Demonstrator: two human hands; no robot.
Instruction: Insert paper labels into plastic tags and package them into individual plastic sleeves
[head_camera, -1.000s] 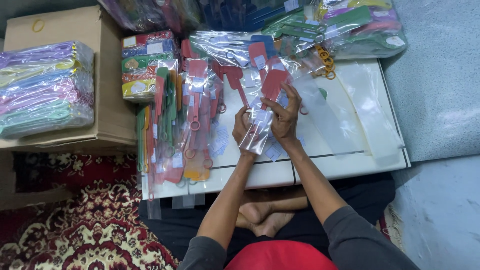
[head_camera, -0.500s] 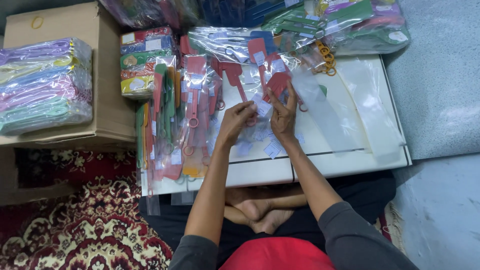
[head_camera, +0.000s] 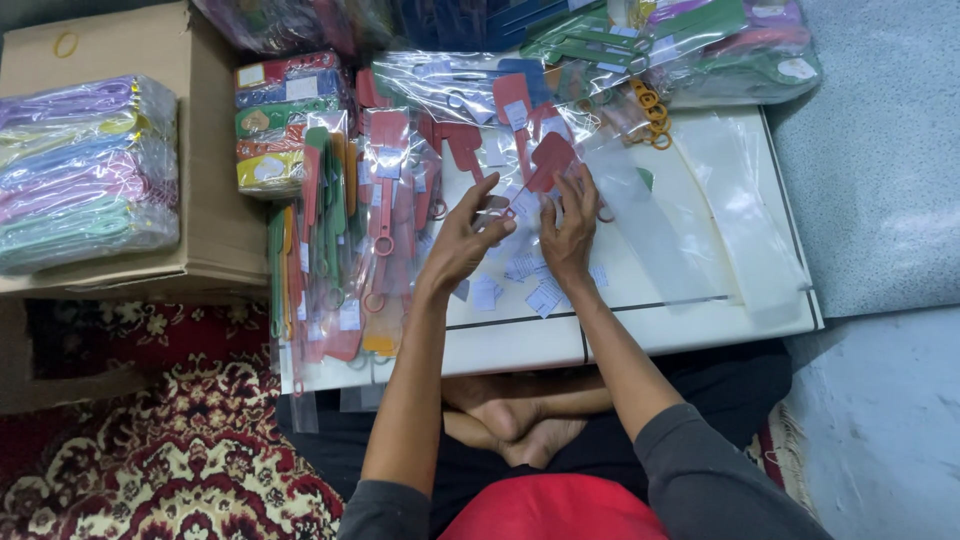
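The left hand (head_camera: 462, 238) and the right hand (head_camera: 568, 228) were positioned side by side over the low white table (head_camera: 700, 325), near its middle. Between them lay a red plastic spatula (head_camera: 545, 162), its flat blade pointing away from the person and its thin handle running back toward the left hand. The left hand's thumb and forefinger were pinched together on the handle end of the spatula. The right hand's fingers were spread and raised just beside the blade; whether they touched the blade or a clear sleeve around it could not be determined.

Small white paper labels (head_camera: 533, 282) lay scattered on the table directly below both hands. To the left of the left hand, a row of bagged spatulas (head_camera: 345, 235) in red, green and orange covered the table's left part. Empty clear plastic sleeves (head_camera: 720, 210) lay to the right of the right hand. A cardboard box (head_camera: 215, 210) stood left of the table, bearing a stack of pastel packets (head_camera: 85, 170).
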